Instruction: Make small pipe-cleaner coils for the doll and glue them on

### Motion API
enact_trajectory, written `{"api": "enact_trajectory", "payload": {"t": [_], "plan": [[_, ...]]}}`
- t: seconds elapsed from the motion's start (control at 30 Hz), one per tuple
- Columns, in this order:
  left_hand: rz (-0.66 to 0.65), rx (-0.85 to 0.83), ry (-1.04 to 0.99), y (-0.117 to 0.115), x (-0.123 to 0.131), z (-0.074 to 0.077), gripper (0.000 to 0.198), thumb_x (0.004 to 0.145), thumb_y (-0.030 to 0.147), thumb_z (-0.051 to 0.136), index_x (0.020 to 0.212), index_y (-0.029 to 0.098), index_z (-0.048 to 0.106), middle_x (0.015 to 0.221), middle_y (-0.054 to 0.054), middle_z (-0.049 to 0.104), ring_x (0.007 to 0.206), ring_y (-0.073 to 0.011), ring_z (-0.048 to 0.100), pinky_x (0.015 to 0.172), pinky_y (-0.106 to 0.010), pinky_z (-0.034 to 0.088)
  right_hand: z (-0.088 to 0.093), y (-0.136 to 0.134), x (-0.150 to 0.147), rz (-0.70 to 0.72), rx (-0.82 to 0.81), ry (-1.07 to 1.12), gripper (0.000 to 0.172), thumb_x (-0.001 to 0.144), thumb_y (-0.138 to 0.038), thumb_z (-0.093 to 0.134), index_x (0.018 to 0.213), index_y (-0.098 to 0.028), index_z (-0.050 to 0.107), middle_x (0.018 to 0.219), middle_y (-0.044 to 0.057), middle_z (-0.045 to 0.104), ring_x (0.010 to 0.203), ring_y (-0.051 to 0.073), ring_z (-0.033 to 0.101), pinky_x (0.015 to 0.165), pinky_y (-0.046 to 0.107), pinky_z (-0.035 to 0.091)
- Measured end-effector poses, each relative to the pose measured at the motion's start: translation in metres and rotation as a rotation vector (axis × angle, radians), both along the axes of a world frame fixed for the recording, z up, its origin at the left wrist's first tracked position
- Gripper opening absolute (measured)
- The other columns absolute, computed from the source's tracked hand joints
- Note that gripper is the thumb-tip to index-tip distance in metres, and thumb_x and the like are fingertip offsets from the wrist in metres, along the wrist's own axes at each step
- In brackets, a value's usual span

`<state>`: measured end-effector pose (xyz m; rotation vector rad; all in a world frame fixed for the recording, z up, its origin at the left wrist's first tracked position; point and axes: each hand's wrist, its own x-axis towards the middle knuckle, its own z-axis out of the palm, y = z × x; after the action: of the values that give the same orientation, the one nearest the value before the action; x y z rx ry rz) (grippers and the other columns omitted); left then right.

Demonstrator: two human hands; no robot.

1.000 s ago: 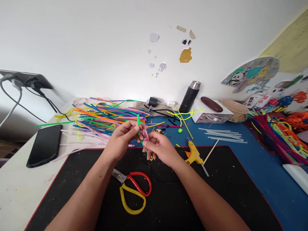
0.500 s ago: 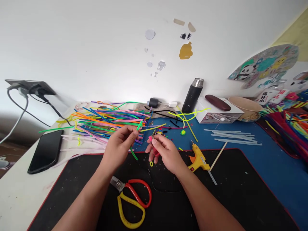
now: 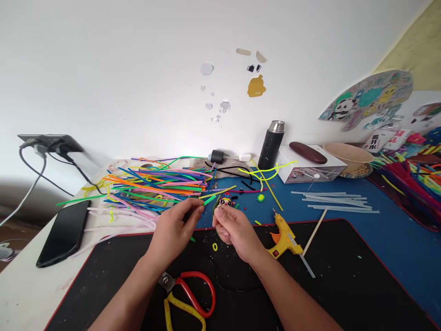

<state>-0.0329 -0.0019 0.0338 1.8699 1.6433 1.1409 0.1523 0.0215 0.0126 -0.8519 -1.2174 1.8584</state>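
Observation:
My left hand (image 3: 174,228) pinches a green pipe cleaner (image 3: 208,200) between thumb and fingers, its tip pointing right. My right hand (image 3: 233,226) is closed around a small pink object, mostly hidden by the fingers. Both hands hover over the far edge of the black mat (image 3: 344,285). Just beyond my right hand lies a small multicoloured pipe-cleaner figure (image 3: 225,201). A tiny yellow loop (image 3: 215,247) lies on the mat below the hands.
A heap of coloured pipe cleaners (image 3: 155,184) lies behind my left hand. Red-and-yellow scissors (image 3: 188,299) are near me, a yellow glue gun (image 3: 284,236) to the right with glue sticks (image 3: 334,200). A phone (image 3: 65,225), black flask (image 3: 270,145) and white box (image 3: 310,168) also stand here.
The two hands have drawn apart and sunk toward the table. The green pipe cleaner went from upright to nearly level in my left hand; the pink object stayed in my right.

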Motion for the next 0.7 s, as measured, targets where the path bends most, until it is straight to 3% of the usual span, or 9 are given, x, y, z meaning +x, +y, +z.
{"api": "enact_trajectory", "payload": {"t": [0.17, 0.37, 0.5, 0.7], "plan": [[-0.019, 0.037, 0.061, -0.0001, -0.0020, -0.0038, 0.019, 0.100, 0.039, 0.062, 0.102, 0.027, 0.078, 0.096, -0.003, 0.084, 0.082, -0.0232, 0.077, 0.075, -0.029, 0.055, -0.0051, 0.0005, 0.0006, -0.035, 0.120, -0.105, 0.060, 0.092, -0.078, 0.061, 0.071, -0.024, 0.048, 0.057, -0.009, 0.030, 0.048, 0.010, 0.021, 0.046, 0.026, 0.018], [0.002, 0.042, 0.064, 0.0003, -0.0040, -0.0059, 0.019, 0.096, 0.040, 0.069, 0.109, 0.030, 0.079, 0.095, -0.003, 0.085, 0.078, -0.0241, 0.078, 0.068, -0.029, 0.055, -0.0084, 0.0011, 0.0022, -0.275, 0.394, -0.369, 0.052, 0.102, -0.060, 0.054, 0.068, -0.024, 0.040, 0.064, -0.005, 0.036, 0.061, 0.014, 0.032, 0.056, 0.029, 0.027], [-0.021, 0.064, 0.084, -0.0010, -0.0036, -0.0043, 0.016, 0.095, 0.042, 0.070, 0.094, 0.029, 0.078, 0.086, -0.002, 0.084, 0.070, -0.0226, 0.075, 0.063, -0.029, 0.051, -0.0044, 0.0010, 0.0020, -0.314, 0.417, -0.441, 0.047, 0.102, -0.053, 0.052, 0.067, -0.024, 0.039, 0.062, -0.005, 0.036, 0.061, 0.015, 0.032, 0.057, 0.030, 0.026], [-0.058, 0.113, 0.112, -0.0026, -0.0016, -0.0006, 0.019, 0.098, 0.041, 0.065, 0.094, 0.029, 0.079, 0.082, -0.001, 0.083, 0.066, -0.0209, 0.074, 0.063, -0.028, 0.051, -0.0055, 0.0001, -0.0005, -0.327, 0.452, -0.486, 0.043, 0.102, -0.048, 0.052, 0.067, -0.024, 0.041, 0.061, -0.005, 0.040, 0.059, 0.014, 0.034, 0.057, 0.029, 0.027]]}}
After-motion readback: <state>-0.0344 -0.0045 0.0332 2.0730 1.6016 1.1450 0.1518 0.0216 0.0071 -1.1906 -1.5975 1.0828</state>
